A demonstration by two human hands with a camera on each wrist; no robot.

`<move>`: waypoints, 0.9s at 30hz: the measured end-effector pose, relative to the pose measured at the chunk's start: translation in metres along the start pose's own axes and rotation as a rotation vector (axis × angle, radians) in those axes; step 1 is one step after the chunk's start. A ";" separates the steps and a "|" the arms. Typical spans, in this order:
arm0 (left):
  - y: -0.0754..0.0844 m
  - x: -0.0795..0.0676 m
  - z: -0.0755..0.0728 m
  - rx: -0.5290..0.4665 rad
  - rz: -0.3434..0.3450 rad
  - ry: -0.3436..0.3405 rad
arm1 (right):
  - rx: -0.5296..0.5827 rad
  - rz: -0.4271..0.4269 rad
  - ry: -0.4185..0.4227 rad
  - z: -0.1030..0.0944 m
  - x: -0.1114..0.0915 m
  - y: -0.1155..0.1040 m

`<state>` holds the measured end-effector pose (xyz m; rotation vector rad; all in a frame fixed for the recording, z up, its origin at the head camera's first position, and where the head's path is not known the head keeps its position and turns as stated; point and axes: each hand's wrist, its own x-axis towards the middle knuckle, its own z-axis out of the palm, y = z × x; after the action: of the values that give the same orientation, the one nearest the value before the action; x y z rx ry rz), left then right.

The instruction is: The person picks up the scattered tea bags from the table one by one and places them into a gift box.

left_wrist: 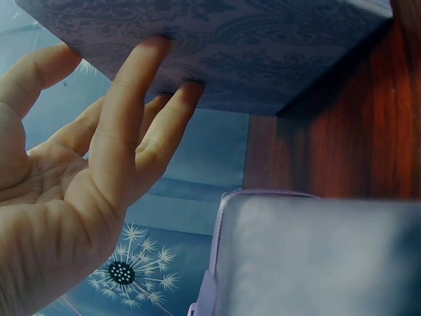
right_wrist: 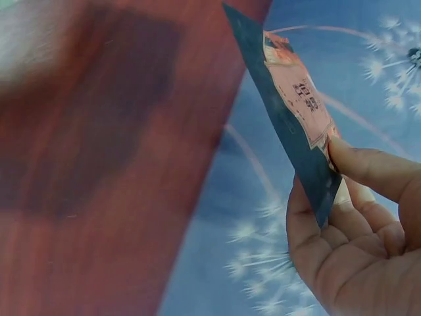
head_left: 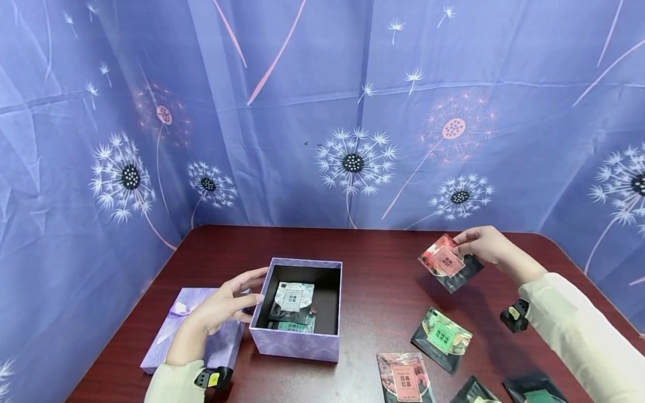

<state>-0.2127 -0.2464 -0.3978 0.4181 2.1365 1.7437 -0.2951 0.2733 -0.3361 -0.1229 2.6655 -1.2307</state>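
Pinched by one edge between thumb and fingers, a red and black tea sachet (head_left: 444,262) hangs tilted above the table's back right, held by my right hand (head_left: 485,246). In the right wrist view my thumb presses on the printed side of the sachet (right_wrist: 302,99). My left hand (head_left: 221,305) touches the left wall of a purple box (head_left: 297,344), its fingertips against the patterned side (left_wrist: 230,59). Inside the uncovered box lie a white-labelled sachet (head_left: 292,299) and, partly beneath it, a green-labelled one (head_left: 297,326).
A purple lid (head_left: 168,330) with a ribbon bow lies left of the box, partly behind my left forearm. On the right side of the table are a green sachet (head_left: 443,338), a red sachet (head_left: 405,378) and more sachets at the front edge. A dandelion-print curtain (head_left: 302,168) surrounds the table.
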 end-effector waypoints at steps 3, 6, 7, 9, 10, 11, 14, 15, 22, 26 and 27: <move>-0.001 0.000 -0.001 -0.001 0.000 0.005 | -0.028 -0.019 -0.024 -0.001 0.001 -0.019; -0.001 -0.001 -0.001 -0.007 0.006 0.003 | -0.053 -0.035 -0.046 -0.002 0.001 -0.036; -0.001 0.000 -0.001 -0.009 0.007 0.002 | -0.060 -0.046 -0.048 -0.002 0.002 -0.042; -0.001 0.000 -0.001 -0.014 0.006 -0.002 | -0.070 -0.058 -0.056 -0.002 0.003 -0.052; 0.000 0.000 -0.001 -0.014 0.005 -0.003 | -0.075 -0.059 -0.059 -0.002 0.003 -0.057; 0.000 0.000 -0.001 -0.012 0.006 -0.006 | -0.075 -0.060 -0.065 -0.001 0.003 -0.061; 0.000 0.000 0.001 -0.012 0.003 -0.004 | -0.083 -0.073 -0.082 0.001 0.004 -0.073; 0.000 0.001 0.001 -0.011 0.003 -0.004 | -0.089 -0.079 -0.087 0.001 0.004 -0.076; -0.002 0.002 0.001 -0.008 0.000 0.008 | -0.089 -0.117 -0.138 0.015 0.001 -0.111; -0.001 0.002 0.000 -0.003 -0.006 0.008 | -0.077 -0.161 -0.165 0.027 0.001 -0.128; -0.001 0.002 0.000 -0.004 -0.007 0.006 | -0.074 -0.175 -0.172 0.030 0.002 -0.132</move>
<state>-0.2140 -0.2455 -0.3992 0.4045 2.1357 1.7476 -0.2912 0.1647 -0.2551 -0.4610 2.5947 -1.1130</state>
